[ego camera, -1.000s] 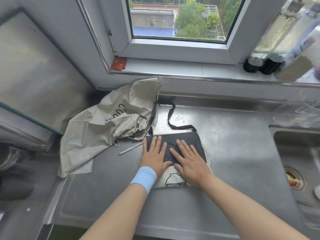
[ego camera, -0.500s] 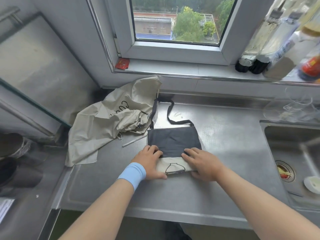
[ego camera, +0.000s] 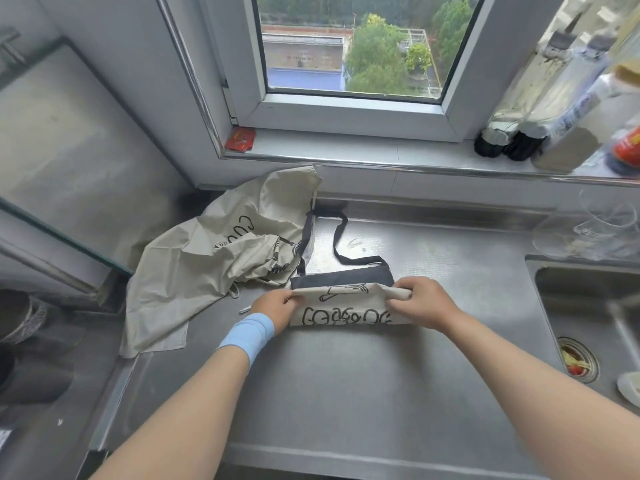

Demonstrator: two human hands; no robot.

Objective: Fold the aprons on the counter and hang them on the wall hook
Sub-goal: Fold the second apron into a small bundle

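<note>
A partly folded apron (ego camera: 341, 306), beige with black drawings and a dark band along its far side, lies on the steel counter (ego camera: 346, 393). My left hand (ego camera: 273, 304) pinches its left edge and my right hand (ego camera: 420, 301) grips its right edge, with the near flap turned over onto the dark part. Its black strap (ego camera: 341, 244) loops away toward the wall. A second beige apron (ego camera: 207, 268) lies crumpled to the left, against the corner. No wall hook is in view.
A sink (ego camera: 588, 323) with a drain strainer sits at the right. Clear glassware (ego camera: 595, 233) stands behind the sink. Bottles (ego camera: 540, 109) line the windowsill, and a red packet (ego camera: 240, 138) lies at its left end. A stove area lies at the far left.
My hands went from pressing flat on the dark folded apron to taking its near edge and turning it up and away over the dark part. The printed beige side now faces up.
</note>
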